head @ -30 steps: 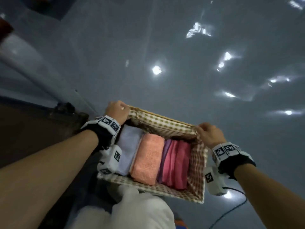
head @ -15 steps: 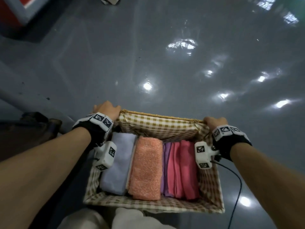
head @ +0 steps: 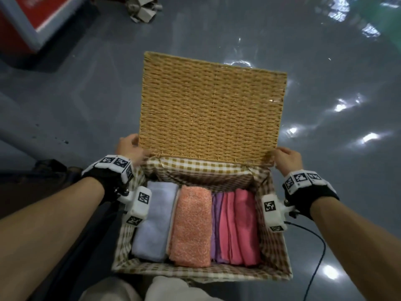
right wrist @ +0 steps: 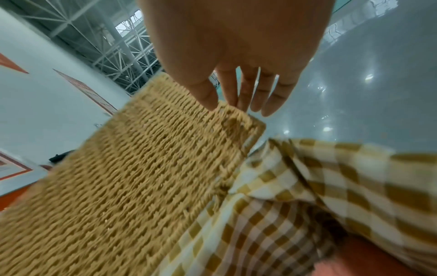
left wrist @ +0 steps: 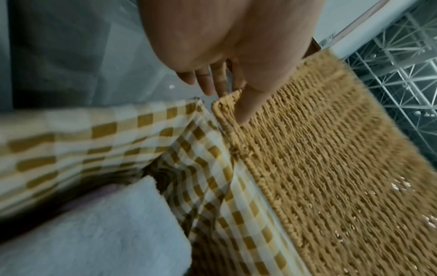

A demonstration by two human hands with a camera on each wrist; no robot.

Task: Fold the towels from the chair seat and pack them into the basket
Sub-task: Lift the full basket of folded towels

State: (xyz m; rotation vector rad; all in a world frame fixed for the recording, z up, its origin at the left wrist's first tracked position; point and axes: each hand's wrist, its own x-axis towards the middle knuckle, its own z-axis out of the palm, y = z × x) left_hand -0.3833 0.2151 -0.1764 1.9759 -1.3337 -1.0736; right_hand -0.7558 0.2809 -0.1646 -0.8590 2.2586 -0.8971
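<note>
Wicker makes up the big lid (head: 212,109), which stands open behind the basket (head: 201,273), and closing it looks like the step in hand. The basket has a checked cloth lining (head: 206,170). Inside, the folded towels lie side by side: a pale blue towel (head: 156,222) on the left, an orange towel (head: 192,227) in the middle, and pink towels (head: 238,227) on the right. They sit below the rim, so the lid should have room to come down.

Each hand is at a bottom corner of the lid. The left hand (head: 130,148) pinches its corner, with the thumb (left wrist: 246,108) on the inner face and the other fingers behind. The right hand (head: 286,159) has nearly straight fingers (right wrist: 243,97) spread a little, touching the lid's edge.

To do it well, both hands should tip the lid forward together and slowly. Fingers must slide out before the lid meets the rim, or they get pinched. Loose lining at the corners could get caught too.

The grey floor (head: 86,83) around the basket gives lots of room.
</note>
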